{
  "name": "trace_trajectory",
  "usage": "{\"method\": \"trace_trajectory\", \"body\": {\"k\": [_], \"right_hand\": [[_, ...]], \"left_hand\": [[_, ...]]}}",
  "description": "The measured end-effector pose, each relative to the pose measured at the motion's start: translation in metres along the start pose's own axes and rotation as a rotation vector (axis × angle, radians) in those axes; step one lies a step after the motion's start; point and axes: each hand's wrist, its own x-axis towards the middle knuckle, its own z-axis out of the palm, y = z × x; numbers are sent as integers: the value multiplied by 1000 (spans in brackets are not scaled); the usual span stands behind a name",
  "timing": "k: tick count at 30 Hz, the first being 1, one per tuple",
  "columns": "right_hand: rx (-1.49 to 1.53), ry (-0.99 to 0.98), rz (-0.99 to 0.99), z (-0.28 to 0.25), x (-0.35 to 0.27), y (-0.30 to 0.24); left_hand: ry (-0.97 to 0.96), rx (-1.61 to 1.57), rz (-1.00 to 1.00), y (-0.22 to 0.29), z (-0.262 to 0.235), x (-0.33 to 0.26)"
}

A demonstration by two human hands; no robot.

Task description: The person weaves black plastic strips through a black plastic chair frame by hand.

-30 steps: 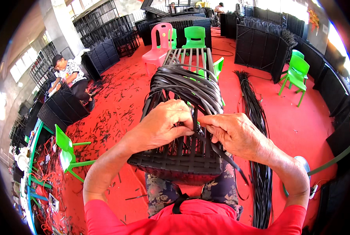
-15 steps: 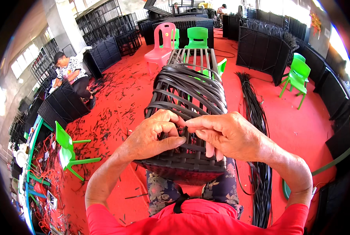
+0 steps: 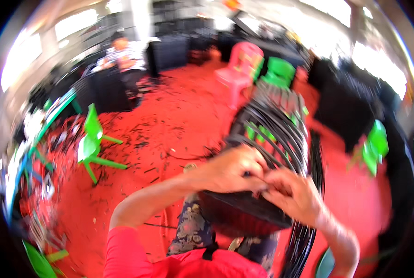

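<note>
A long black woven frame [image 3: 246,211] rests across my lap, pointing away to the far right. Loose flat black strips [image 3: 276,123] loop over its open bars. Over its near end my left hand [image 3: 232,170] is closed, with the fingers curled and a small dark spot showing by the thumb. Right beside it, my right hand [image 3: 296,192] is also closed, its thumb and fingers pinched together. Their fingertips meet or nearly meet. Blur hides what either pinch holds.
A pink chair [image 3: 245,58] and a green chair [image 3: 279,72] stand beyond the frame. Other green chairs [image 3: 91,143] are left and right. A bundle of black strips [image 3: 299,250] lies at my right. A seated person [image 3: 130,60] works far left. Scraps litter the red floor [image 3: 170,125].
My view has swung left and tilted, so the frame and hands now appear further right, and the picture is blurred. My hands have drawn closer together, and the right fingers have curled in more.
</note>
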Motion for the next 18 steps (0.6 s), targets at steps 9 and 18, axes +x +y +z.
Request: {"method": "trace_trajectory", "body": {"k": [9,18], "right_hand": [[210,126,58,-13,-12,6],[-138,168,-92,-37,-21,9]], "left_hand": [[95,-329,-360,14,-3,9],[-123,266,21,-2,8,28]]}}
